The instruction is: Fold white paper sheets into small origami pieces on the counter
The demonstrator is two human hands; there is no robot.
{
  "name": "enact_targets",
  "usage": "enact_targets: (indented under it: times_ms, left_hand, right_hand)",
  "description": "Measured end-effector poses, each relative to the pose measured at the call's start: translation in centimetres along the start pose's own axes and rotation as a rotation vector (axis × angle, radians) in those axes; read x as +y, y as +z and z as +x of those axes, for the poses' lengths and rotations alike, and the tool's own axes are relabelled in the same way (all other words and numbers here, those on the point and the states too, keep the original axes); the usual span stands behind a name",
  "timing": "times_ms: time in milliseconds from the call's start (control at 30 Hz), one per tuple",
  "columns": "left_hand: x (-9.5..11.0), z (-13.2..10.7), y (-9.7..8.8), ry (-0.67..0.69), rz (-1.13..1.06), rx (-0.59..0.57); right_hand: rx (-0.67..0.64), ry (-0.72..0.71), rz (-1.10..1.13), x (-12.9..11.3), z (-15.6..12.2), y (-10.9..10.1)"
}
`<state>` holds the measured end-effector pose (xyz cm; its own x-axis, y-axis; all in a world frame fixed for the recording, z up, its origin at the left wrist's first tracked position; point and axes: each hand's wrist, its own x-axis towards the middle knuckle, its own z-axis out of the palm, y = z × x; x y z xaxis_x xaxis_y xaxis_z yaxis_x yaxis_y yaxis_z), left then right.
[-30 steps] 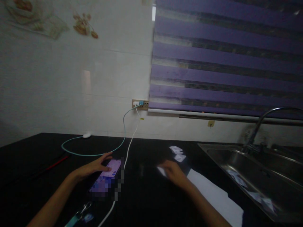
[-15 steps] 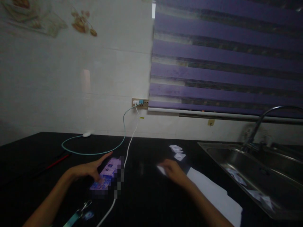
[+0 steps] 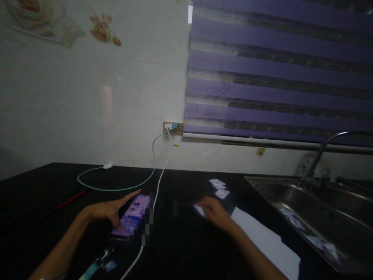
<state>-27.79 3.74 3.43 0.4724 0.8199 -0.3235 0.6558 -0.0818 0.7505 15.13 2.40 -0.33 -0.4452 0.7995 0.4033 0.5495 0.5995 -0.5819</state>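
My left hand (image 3: pixel 109 212) rests at the left edge of a lit phone (image 3: pixel 134 217) lying on the black counter (image 3: pixel 180 245). Its index finger points out along the top of the phone and the thumb touches the screen. A white cable (image 3: pixel 159 182) runs from the phone up to a wall socket (image 3: pixel 173 127). My right hand (image 3: pixel 212 212) lies on the counter with fingers curled over a small white paper piece (image 3: pixel 199 210). A large white sheet (image 3: pixel 266 243) lies under my right forearm.
Small white paper scraps (image 3: pixel 220 188) lie beyond my right hand. A steel sink (image 3: pixel 309 217) with a tap (image 3: pixel 323 153) holds more scraps at the right. A teal cable (image 3: pixel 116 182) loops at the back left. A lanyard clip (image 3: pixel 100 260) lies near the front edge.
My left hand has slid back from lying over the phone's screen to its left edge, index finger stretched out. My right hand has stayed in place.
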Motion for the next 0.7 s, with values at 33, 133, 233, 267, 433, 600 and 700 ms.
enact_targets:
  times_ms: [33, 133, 233, 267, 433, 600, 700]
  left_hand:
    - [-0.1, 0.0, 0.0, 0.005, -0.001, 0.001]
    - [-0.6, 0.1, 0.0, 0.038, -0.057, 0.009]
    - [-1.3, 0.4, 0.0, 0.068, -0.096, 0.006]
    - [-1.5, 0.5, 0.0, 0.077, -0.084, 0.011]
    - [-1.8, 0.9, -0.2, 0.094, 0.003, 0.017]
    - [-1.2, 1.0, 0.0, 0.032, 0.035, -0.003]
    - [-1.1, 0.8, 0.0, 0.042, 0.064, -0.005]
  right_hand:
    - [0.004, 0.003, -0.003, 0.0, 0.0, 0.0]
    - [0.016, 0.013, -0.007, 0.1, 0.0, 0.1]
    - [0.015, 0.017, -0.010, 0.2, 0.0, 0.1]
    - [0.012, 0.018, -0.013, 0.1, 0.0, 0.1]
    - [0.009, 0.020, -0.015, -0.1, 0.0, 0.0]
    - [0.020, 0.012, -0.006, 0.3, 0.0, 0.2]
    - [0.006, 0.032, -0.004, 0.5, 0.0, 0.2]
